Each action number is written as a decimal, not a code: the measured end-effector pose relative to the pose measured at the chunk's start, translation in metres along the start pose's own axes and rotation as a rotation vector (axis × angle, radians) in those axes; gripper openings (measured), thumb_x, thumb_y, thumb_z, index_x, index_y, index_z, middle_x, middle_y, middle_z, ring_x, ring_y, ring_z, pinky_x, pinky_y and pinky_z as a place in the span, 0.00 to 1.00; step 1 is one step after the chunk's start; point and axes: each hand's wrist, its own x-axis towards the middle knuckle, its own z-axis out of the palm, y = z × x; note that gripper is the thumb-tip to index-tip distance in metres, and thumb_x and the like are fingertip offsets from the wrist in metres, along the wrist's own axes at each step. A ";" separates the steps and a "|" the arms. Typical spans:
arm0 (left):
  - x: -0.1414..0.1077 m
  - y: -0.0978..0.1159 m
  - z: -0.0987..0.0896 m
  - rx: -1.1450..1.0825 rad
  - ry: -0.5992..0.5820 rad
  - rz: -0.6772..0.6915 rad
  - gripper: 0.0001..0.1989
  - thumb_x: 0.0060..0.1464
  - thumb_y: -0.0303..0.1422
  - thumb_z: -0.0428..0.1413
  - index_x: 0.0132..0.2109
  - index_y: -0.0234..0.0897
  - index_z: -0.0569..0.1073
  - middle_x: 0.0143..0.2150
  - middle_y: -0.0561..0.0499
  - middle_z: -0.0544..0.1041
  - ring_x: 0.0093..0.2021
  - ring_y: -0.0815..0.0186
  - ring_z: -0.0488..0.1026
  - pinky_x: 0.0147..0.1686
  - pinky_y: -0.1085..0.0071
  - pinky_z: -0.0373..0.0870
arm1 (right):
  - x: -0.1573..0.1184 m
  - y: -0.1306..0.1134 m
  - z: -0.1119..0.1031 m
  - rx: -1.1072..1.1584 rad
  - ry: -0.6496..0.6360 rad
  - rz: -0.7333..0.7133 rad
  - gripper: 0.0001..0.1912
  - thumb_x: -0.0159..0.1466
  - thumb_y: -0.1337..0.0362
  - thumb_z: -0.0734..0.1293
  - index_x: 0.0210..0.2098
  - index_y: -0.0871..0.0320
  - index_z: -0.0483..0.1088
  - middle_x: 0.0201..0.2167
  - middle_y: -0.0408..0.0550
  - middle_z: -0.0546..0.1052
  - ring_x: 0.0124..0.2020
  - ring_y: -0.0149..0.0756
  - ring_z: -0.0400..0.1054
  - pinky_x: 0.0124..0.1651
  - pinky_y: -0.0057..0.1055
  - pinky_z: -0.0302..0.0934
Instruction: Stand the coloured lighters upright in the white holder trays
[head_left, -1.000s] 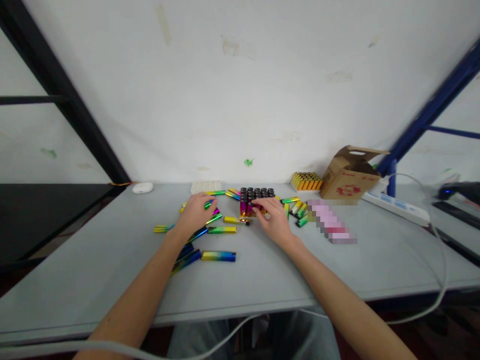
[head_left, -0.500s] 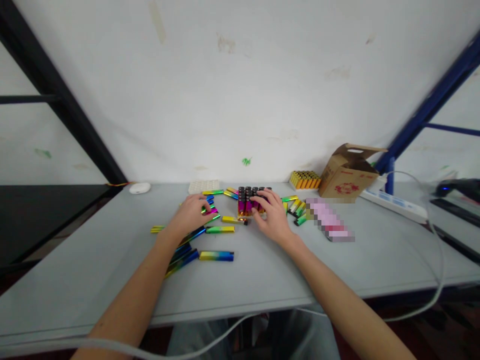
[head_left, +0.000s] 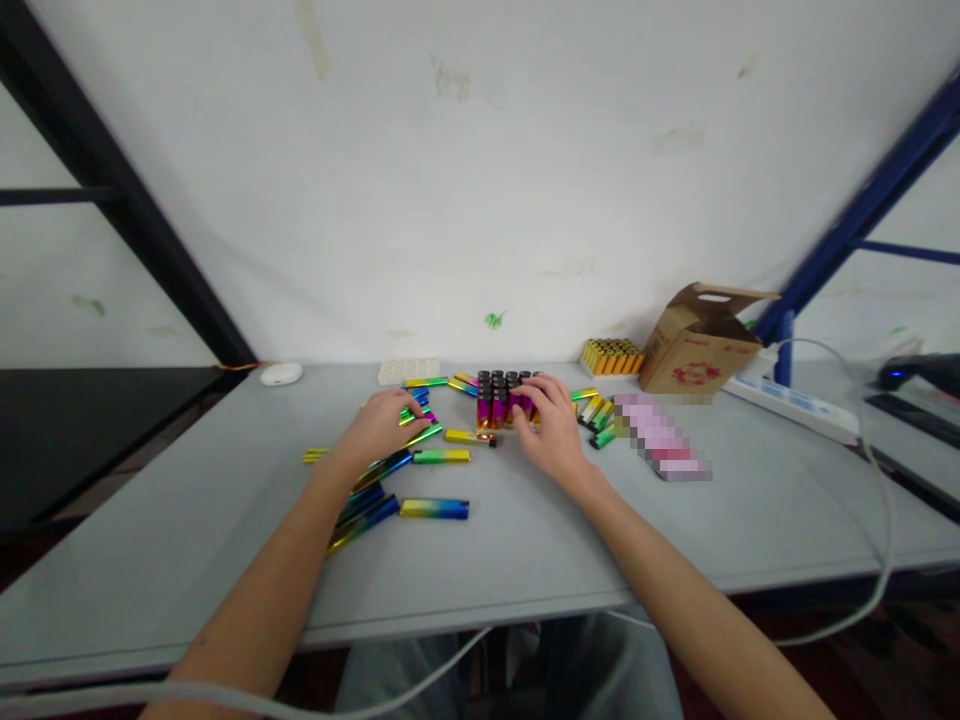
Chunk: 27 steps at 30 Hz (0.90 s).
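Note:
My left hand (head_left: 382, 425) hovers low over a loose pile of shiny sticks, its bent fingers apart. A green stick (head_left: 424, 436) lies just beside its fingertips, and blue-and-yellow sticks (head_left: 365, 522) spread out below. My right hand (head_left: 551, 425) bends round the right side of a block of upright cylinders (head_left: 493, 400), thumb in front and fingers over the tops. These cylinders have black tops and purple-and-gold bodies, rather like batteries. A yellow stick with a black end (head_left: 469, 437) lies before the block. My right hand hides part of the block.
At the back stand a white celled tray (head_left: 409, 372), a tray of orange cylinders (head_left: 611, 357) and an opened cardboard box (head_left: 690, 350). More sticks (head_left: 596, 413) and a blurred pink item (head_left: 664, 437) lie right. A power strip (head_left: 791, 408) and white case (head_left: 281, 374) flank the desk.
My right thumb and fingers have shifted slightly to the right along the block. The left fingers have loosened and moved a little up and left over the pile.

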 end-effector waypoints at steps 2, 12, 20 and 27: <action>0.000 -0.003 0.001 0.030 -0.012 -0.041 0.16 0.49 0.46 0.54 0.31 0.39 0.78 0.36 0.45 0.77 0.40 0.54 0.73 0.43 0.62 0.68 | 0.000 0.000 0.000 -0.002 0.008 0.007 0.11 0.60 0.68 0.62 0.41 0.58 0.73 0.45 0.54 0.72 0.54 0.46 0.61 0.59 0.46 0.58; 0.001 -0.006 0.006 0.025 -0.030 -0.063 0.14 0.44 0.46 0.58 0.28 0.42 0.80 0.42 0.42 0.79 0.50 0.46 0.72 0.51 0.54 0.66 | -0.001 -0.001 0.001 0.016 0.004 0.011 0.10 0.60 0.67 0.62 0.39 0.56 0.73 0.45 0.54 0.72 0.55 0.46 0.61 0.59 0.47 0.57; 0.001 0.001 0.005 -0.106 0.100 -0.023 0.17 0.52 0.47 0.54 0.33 0.37 0.77 0.46 0.41 0.77 0.48 0.52 0.72 0.52 0.57 0.66 | 0.000 -0.005 -0.003 0.055 0.077 -0.029 0.10 0.61 0.69 0.62 0.39 0.57 0.72 0.42 0.54 0.74 0.50 0.44 0.65 0.56 0.44 0.59; -0.002 0.038 -0.011 -0.472 0.291 0.080 0.12 0.53 0.42 0.56 0.38 0.37 0.73 0.44 0.45 0.77 0.46 0.59 0.73 0.53 0.61 0.66 | -0.005 -0.020 -0.007 0.258 -0.164 -0.004 0.11 0.64 0.66 0.60 0.44 0.56 0.70 0.32 0.47 0.77 0.32 0.35 0.71 0.40 0.33 0.66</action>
